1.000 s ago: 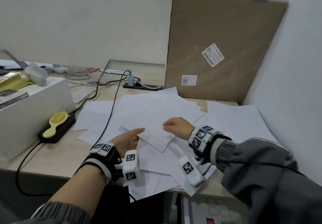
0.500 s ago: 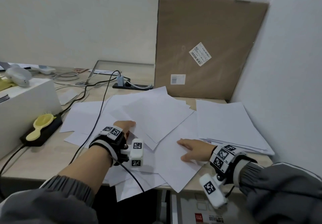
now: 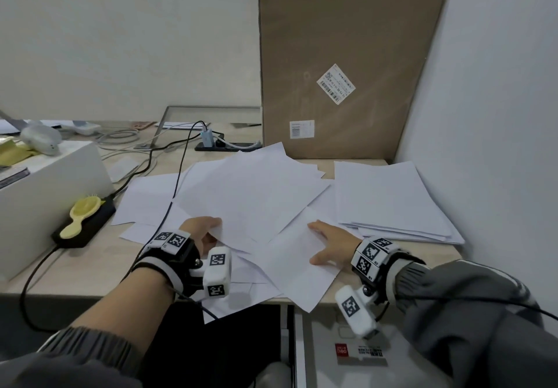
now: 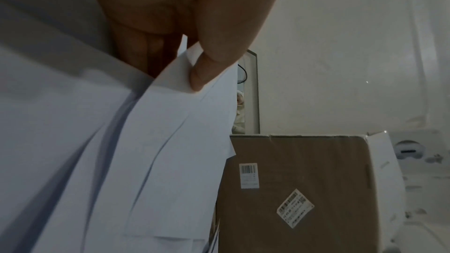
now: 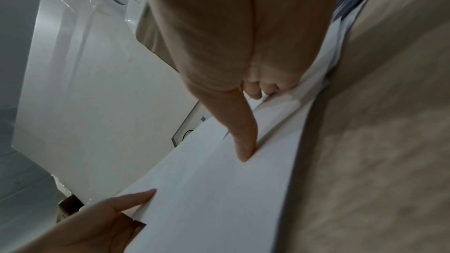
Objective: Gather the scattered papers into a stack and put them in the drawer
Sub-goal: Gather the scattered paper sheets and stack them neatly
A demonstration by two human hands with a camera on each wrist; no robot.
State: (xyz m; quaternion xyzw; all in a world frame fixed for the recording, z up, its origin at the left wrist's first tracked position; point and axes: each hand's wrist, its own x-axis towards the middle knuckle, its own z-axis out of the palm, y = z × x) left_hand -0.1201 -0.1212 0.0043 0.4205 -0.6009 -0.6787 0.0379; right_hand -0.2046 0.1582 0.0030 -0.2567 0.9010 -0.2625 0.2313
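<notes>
1. Head view: loose white papers point(image 3: 250, 197) lie fanned across the middle of the desk point(image 3: 90, 255), several hanging over its front edge.
2. A squared-up stack point(image 3: 389, 200) sits at the desk's right edge, just in front of a tall cardboard box point(image 3: 341, 70) standing in the back right corner.
3. The left hand point(image 3: 200, 232) pinches the corner of a few sheets, thumb on top and fingers beneath; the left wrist view shows the thumb point(image 4: 209, 68) pressing the paper edge.
4. The right hand point(image 3: 330, 242) lies flat on a sheet near the front edge, fingers spread and straight, gripping nothing.
5. A yellow hairbrush point(image 3: 80, 214) rests on a black power strip point(image 3: 87, 227) towards the left edge, beside a white box point(image 3: 45, 200).
6. A white drawer unit point(image 3: 332, 354) shows below the front edge; I cannot tell whether it is open.
</notes>
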